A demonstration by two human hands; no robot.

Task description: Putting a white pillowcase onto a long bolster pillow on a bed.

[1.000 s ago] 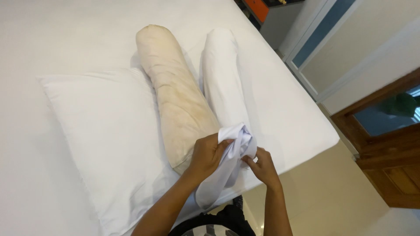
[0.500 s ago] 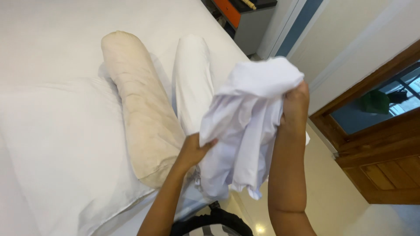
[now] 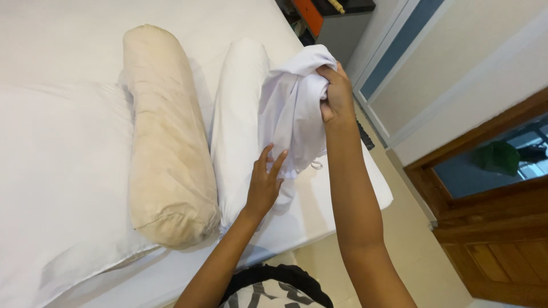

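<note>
While right hand (image 3: 337,91) fists bunched white cover (image 3: 297,108), left hand (image 3: 265,185) open-fingered against hanging cloth below; likely light, limp; hem best hold.

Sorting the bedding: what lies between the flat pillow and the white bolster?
The beige bolster lies between the flat pillow and the white bolster, seen in the head view.
</note>
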